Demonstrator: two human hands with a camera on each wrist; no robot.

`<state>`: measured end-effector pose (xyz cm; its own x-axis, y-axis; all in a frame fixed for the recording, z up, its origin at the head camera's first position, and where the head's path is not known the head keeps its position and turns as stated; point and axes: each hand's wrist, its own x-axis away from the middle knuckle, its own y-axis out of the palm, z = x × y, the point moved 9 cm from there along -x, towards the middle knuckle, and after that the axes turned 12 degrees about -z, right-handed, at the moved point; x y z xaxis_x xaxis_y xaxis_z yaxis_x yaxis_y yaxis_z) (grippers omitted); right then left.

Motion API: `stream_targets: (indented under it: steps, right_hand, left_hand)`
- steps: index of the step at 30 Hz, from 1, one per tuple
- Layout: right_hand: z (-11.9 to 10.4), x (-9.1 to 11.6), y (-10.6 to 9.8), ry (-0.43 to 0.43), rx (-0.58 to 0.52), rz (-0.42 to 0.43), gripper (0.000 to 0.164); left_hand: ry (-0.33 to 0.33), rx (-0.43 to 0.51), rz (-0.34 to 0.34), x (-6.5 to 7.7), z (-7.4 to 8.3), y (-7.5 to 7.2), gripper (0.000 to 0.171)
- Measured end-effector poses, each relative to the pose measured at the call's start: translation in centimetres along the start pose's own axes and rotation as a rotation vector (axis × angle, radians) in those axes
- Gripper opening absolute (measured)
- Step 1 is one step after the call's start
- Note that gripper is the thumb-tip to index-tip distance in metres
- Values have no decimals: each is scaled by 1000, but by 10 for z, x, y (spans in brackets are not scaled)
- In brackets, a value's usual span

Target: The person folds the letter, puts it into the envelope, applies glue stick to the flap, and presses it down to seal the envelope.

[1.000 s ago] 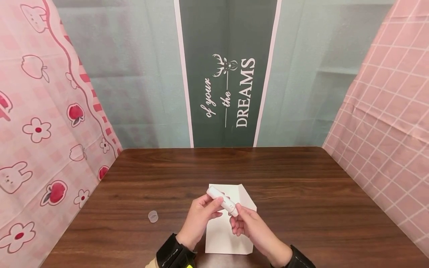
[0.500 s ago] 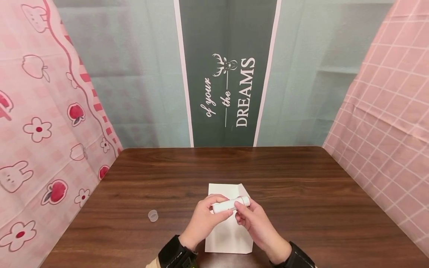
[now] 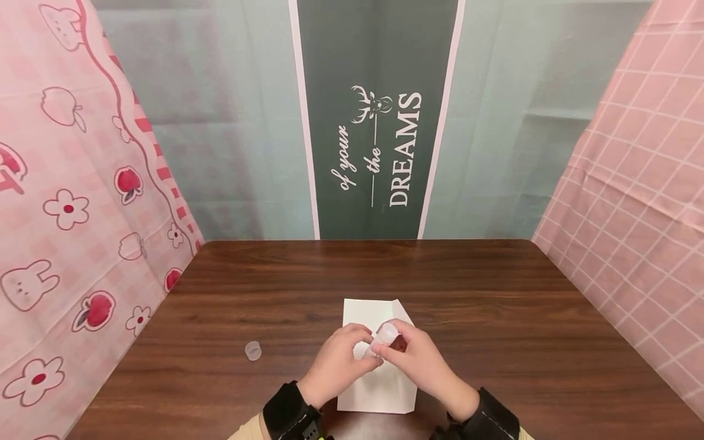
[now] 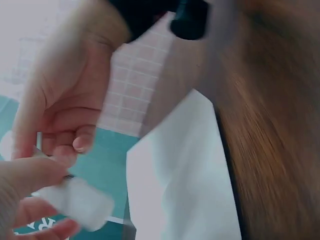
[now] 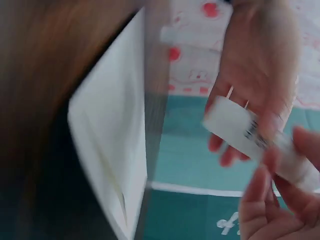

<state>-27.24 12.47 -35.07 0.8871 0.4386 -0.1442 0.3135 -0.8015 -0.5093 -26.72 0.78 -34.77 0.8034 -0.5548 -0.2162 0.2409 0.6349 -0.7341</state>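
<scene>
A white glue stick (image 3: 387, 333), a slim tube with dark print on its side, is held between both hands above the envelope. My left hand (image 3: 338, 359) pinches its lower left end with thumb and fingers. Thumb and fingers of my right hand (image 3: 420, 357) curl round the upper end, which tilts up toward the head camera. In the right wrist view the printed side of the glue stick (image 5: 232, 124) shows, blurred. Below the hands a white envelope (image 3: 379, 392) lies on the table, its flap folded out to the right.
A small clear round cap (image 3: 253, 351) lies on the brown wooden table (image 3: 264, 275), left of the hands. Pink patterned cloths (image 3: 82, 153) hang at both sides, and a green curtain (image 3: 374, 208) hangs behind the table.
The glue stick has turned in the hands, from slanting down to the right to its right end pointing up at the head camera. The right hand has shifted its hold. Cap and envelope stay put.
</scene>
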Motion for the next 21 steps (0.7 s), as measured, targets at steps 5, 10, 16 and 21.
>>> stream_targets:
  steps: [5,10,16,21]
  right_hand:
    - [-8,-5,-16,-73,307,66,20]
    - [2,-13,-18,-21,355,3,23]
    - [8,-18,-1,-51,423,-100,19]
    - [8,-21,7,-89,519,-123,21]
  left_hand:
    - [-103,-409,-200,-6,-5,13,53]
    - [-217,-555,-405,-7,-19,29,81]
    - [-323,-588,-489,-7,-35,39,95]
    - [-365,-654,-557,-6,-43,46,94]
